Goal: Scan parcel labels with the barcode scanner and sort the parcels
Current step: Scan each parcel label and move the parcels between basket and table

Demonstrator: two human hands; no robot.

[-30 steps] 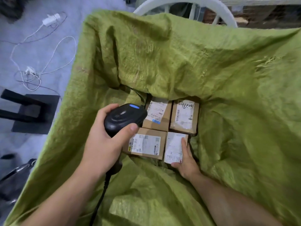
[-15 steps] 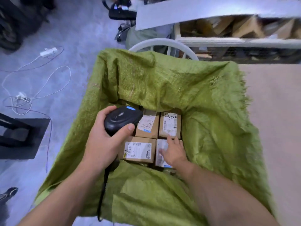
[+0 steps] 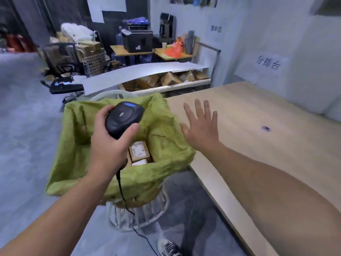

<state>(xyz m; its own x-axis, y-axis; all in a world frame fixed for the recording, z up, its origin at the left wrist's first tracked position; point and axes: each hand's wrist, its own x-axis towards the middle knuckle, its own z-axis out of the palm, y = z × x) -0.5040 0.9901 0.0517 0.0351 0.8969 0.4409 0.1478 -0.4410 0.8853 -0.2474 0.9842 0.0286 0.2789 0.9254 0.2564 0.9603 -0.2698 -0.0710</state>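
The left hand point(image 3: 108, 145) grips the black corded barcode scanner point(image 3: 123, 119) over brown cardboard parcels point(image 3: 139, 151) in the green woven sack point(image 3: 162, 126), the right hand point(image 3: 201, 126) spread empty; its cord point(image 3: 120, 189) may snag the sack.

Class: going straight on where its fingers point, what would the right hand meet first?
Way looks free: the right hand points over the wooden table toward the box shelf; depth unclear.

A parcel depot: cartons point(image 3: 169, 78) are crowding a low shelf point(image 3: 177, 86) and wire cart point(image 3: 94, 64), and labelled parcels point(image 3: 138, 151) are sitting in a green sack point(image 3: 166, 130) beside the tabletop point(image 3: 258, 130).
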